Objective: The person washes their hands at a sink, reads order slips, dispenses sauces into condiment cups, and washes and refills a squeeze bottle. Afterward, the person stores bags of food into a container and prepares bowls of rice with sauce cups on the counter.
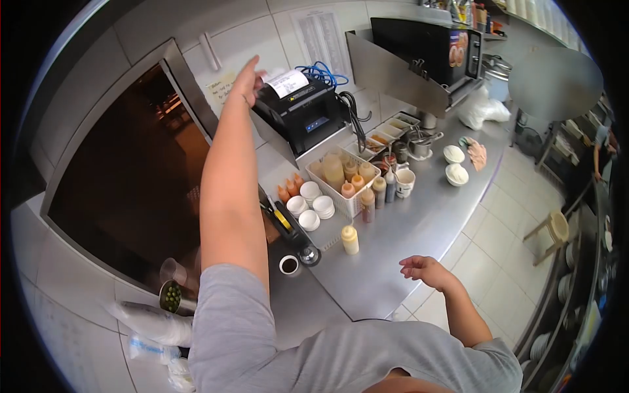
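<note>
My left hand is raised beside the black receipt printer, its fingers stretched out near the printed paper slip. Whether the fingertips touch the slip I cannot tell. My right hand hovers at the counter's front edge with loosely bent fingers and nothing in it. Closest to it on the counter stands a squeeze bottle with pale yellow sauce. A white plastic basket full of sauce bottles sits below the printer, with stacked small white cups to its left.
A tape dispenser and a cup of dark liquid stand on the near counter. Farther along are two white bowls, a pink cloth and a black oven. A stool stands on the floor; another person is at far right.
</note>
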The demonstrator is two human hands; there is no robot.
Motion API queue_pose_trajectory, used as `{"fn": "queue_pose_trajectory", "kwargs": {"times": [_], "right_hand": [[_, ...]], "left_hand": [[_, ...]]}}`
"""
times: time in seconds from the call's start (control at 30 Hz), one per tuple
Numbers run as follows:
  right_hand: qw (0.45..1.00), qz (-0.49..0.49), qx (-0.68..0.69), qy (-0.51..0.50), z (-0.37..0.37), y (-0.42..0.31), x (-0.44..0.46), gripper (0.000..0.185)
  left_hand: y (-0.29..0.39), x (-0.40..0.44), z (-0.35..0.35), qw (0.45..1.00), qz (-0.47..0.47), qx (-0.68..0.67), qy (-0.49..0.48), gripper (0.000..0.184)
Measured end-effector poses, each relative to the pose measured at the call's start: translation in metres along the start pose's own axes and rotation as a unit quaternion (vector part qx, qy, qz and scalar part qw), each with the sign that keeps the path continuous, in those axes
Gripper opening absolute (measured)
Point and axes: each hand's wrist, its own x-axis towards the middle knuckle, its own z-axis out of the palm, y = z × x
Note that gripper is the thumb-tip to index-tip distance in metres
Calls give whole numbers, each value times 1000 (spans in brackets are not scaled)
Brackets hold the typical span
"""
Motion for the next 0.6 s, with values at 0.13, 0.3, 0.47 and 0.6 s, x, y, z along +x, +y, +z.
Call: {"fn": "queue_pose_trajectory", "kwargs": {"times": [0.13,0.3,0.47,0.6], "right_hand": [[998,-51,-25,27,-35,-35,47,33],[986,-129,104,-12,-14,-81,79,38],[910,-214,319,-154,65,-126,61,54],[922,-141,316,-174,108,-109,62,56]], "left_hand": [[44,-7,-12,948,253,-139,133,42],[27,-143,-34,940,320,-93,72,34],[-91,-330,-28,986,89,-127,-61,59],[-149,-443,-21,972,-120,-196,-45,70]]}}
